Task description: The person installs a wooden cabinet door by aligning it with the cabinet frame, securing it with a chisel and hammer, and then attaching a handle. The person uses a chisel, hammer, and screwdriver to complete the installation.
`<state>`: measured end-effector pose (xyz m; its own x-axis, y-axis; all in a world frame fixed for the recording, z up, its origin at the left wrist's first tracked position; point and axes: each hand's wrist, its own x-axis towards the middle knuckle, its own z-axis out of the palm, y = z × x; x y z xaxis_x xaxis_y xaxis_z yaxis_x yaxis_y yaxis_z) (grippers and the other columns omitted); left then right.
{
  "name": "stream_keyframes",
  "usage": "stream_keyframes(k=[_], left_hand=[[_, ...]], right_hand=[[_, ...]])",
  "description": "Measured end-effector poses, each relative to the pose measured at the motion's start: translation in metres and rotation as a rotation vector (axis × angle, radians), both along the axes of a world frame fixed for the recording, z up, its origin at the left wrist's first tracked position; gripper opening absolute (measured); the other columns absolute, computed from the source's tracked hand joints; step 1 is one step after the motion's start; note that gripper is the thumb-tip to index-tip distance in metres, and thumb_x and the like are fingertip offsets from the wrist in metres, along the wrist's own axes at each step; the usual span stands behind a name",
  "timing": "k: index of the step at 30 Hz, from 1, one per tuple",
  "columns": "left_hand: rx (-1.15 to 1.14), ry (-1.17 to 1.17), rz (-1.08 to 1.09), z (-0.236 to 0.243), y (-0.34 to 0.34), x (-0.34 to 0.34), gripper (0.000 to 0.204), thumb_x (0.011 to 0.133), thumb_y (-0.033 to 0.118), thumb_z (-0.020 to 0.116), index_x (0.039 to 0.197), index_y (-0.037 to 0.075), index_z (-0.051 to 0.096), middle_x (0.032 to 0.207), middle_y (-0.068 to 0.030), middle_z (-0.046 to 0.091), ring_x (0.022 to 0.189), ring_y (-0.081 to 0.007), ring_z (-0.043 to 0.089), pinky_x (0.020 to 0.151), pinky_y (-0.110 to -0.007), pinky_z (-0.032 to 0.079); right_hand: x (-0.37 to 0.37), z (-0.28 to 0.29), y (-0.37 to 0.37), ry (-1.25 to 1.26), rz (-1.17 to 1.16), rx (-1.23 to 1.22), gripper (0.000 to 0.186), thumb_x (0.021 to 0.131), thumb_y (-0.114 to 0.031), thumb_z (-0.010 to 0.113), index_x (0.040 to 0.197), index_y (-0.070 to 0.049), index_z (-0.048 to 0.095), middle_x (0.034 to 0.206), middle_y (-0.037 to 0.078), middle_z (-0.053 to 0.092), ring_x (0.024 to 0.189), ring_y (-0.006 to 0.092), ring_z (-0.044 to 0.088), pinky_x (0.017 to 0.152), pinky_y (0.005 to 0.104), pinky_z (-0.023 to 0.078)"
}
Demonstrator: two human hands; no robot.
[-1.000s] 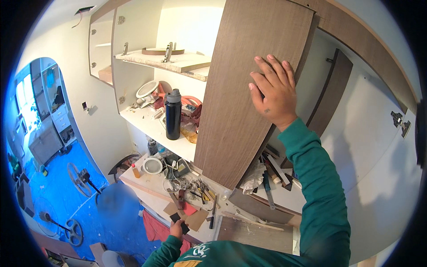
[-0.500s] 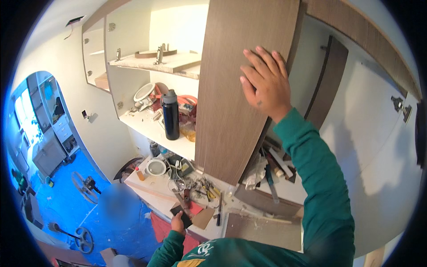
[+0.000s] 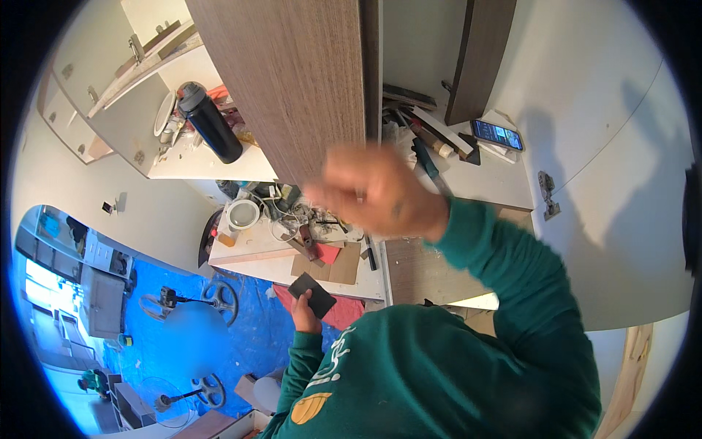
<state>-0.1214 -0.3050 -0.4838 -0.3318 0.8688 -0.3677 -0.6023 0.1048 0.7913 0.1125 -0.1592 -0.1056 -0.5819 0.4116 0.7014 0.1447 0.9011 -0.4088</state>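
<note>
My left hand [image 3: 305,316] is low in front of me, with thumb and fingers closed on a small dark square sheet that looks like sandpaper [image 3: 316,295]. My right hand [image 3: 384,192] is raised in front of the lower edge of a brown wood-grain cabinet door [image 3: 285,80]. Motion smears its fingers, and whether it touches the door I cannot tell. Brown cardboard [image 3: 344,269] and a red piece of paper [image 3: 327,253] lie on the counter beyond the left hand.
A black bottle [image 3: 212,124] stands on the cabinet shelf. Tools, cables and a round white light fitting [image 3: 243,214] clutter the counter [image 3: 238,251]. A phone [image 3: 497,135] rests at the right among offcuts. Blue sheeting [image 3: 252,351] covers the floor at left.
My right hand has come off the door's face and moved down, its fingers now smeared. The view has swung right and down, bringing the phone into sight. The left hand keeps the dark sheet.
</note>
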Motion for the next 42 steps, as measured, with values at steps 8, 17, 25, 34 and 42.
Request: stream_keyframes(k=[8, 17, 25, 34, 42], left_hand=[[0.004, 0.039, -0.107, 0.034, -0.001, 0.017, 0.019, 0.097, 0.011, 0.063, 0.113, 0.001, 0.068, 0.108, -0.0053, 0.071, 0.098, -0.0165, 0.068, 0.09, -0.032, 0.054], [0.139, -0.032, -0.425, 0.104, 0.044, 0.072, 0.021, 0.101, 0.012, 0.061, 0.116, -0.002, 0.068, 0.113, -0.0066, 0.072, 0.103, -0.0165, 0.067, 0.093, -0.03, 0.052], [0.237, -0.169, -0.601, 0.107, 0.052, 0.072, 0.04, 0.105, 0.031, 0.056, 0.13, 0.0, 0.061, 0.132, -0.0105, 0.065, 0.123, -0.0254, 0.061, 0.107, -0.044, 0.045], [0.18, -0.176, -0.613, 0.065, 0.037, 0.044, 0.046, 0.104, 0.044, 0.058, 0.115, 0.0, 0.064, 0.116, -0.01, 0.069, 0.108, -0.0226, 0.065, 0.097, -0.042, 0.05], [-0.339, 0.572, -0.594, -0.073, -0.044, -0.028, 0.029, 0.099, 0.025, 0.066, 0.084, 0.001, 0.068, 0.078, -0.0105, 0.069, 0.074, -0.0205, 0.067, 0.077, -0.039, 0.059]], right_hand=[[0.056, -0.23, -0.062, -0.193, -0.07, -0.978, 0.031, 0.099, -0.032, 0.066, 0.097, -0.002, 0.067, 0.089, 0.014, 0.071, 0.077, 0.0234, 0.066, 0.07, 0.0379, 0.051], [0.06, -0.248, -0.068, -0.121, -0.107, -1.322, 0.029, 0.105, -0.029, 0.061, 0.104, -0.001, 0.066, 0.09, 0.002, 0.065, 0.083, 0.01, 0.063, 0.074, 0.0296, 0.053], [0.074, -0.234, -0.067, 0.292, 0.099, -1.566, 0.022, 0.105, -0.025, 0.062, 0.098, -0.005, 0.067, 0.092, -0.003, 0.063, 0.088, 0.0074, 0.06, 0.077, 0.028, 0.055], [0.084, -0.219, -0.062, 0.301, -0.03, -1.513, 0.023, 0.103, -0.027, 0.064, 0.106, -0.005, 0.069, 0.095, -0.002, 0.064, 0.088, 0.008, 0.061, 0.074, 0.0274, 0.055], [0.143, -0.172, -0.042, 0.279, -0.331, -1.185, 0.025, 0.101, -0.028, 0.065, 0.101, -0.004, 0.069, 0.09, -0.003, 0.061, 0.084, 0.0077, 0.058, 0.071, 0.0282, 0.055]])
